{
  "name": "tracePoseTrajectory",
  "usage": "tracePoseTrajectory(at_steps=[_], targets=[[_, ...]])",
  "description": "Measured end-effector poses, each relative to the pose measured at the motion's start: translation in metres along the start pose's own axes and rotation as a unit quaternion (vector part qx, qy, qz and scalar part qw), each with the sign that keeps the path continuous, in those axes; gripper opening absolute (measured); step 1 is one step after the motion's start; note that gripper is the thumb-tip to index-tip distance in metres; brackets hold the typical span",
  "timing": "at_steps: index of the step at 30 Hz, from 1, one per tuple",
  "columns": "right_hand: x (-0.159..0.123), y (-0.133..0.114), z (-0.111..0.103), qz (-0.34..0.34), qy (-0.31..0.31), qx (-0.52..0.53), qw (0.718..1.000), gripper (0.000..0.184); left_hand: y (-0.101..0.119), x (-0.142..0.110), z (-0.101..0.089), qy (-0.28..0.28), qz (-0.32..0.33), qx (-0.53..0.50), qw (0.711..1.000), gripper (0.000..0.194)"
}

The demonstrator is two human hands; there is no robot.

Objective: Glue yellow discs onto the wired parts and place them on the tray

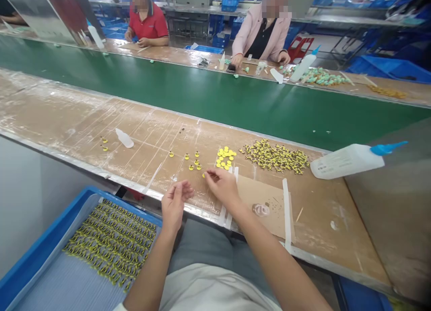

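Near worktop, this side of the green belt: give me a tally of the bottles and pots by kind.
Large blue-tipped bottle: 1
Small white bottle: 1
Small clear pot: 1
Total: 3

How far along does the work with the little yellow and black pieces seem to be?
The rows of pieces in the blue tray look finished, and a few standing pieces on the bench look put together. The right hand is at one yellow disc, its grip unclear; the left hand is nearby. Loose yellow discs and a large pile of small parts appear to be left.
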State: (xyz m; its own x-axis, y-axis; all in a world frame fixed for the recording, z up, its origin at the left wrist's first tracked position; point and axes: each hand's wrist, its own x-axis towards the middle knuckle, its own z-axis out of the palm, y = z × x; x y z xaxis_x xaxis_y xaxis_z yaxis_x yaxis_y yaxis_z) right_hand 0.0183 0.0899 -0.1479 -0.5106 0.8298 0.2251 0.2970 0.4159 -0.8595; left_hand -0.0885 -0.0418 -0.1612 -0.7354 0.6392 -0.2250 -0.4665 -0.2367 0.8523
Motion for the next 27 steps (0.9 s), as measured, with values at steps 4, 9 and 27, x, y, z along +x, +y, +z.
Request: tracePoseTrajectory(at_steps=[4, 9, 27], targets=[[0.008, 0.006, 0.015, -0.062, -0.027, -0.111, 0.992, 0.012, 0.000, 0.004, -0.012, 0.011, 0.028, -0.004, 1.000, 0.035], [0.007, 0.008, 0.019, -0.090, -0.045, -0.200, 0.975, 0.014, -0.002, 0.003, -0.013, 0.001, 0.032, 0.015, 0.999, 0.037], [0.126, 0.025, -0.060, 0.017, -0.196, -0.335, 0.921, 0.033, -0.007, 0.006, -0.017, -0.026, 0.056, 0.071, 0.996, 0.032]])
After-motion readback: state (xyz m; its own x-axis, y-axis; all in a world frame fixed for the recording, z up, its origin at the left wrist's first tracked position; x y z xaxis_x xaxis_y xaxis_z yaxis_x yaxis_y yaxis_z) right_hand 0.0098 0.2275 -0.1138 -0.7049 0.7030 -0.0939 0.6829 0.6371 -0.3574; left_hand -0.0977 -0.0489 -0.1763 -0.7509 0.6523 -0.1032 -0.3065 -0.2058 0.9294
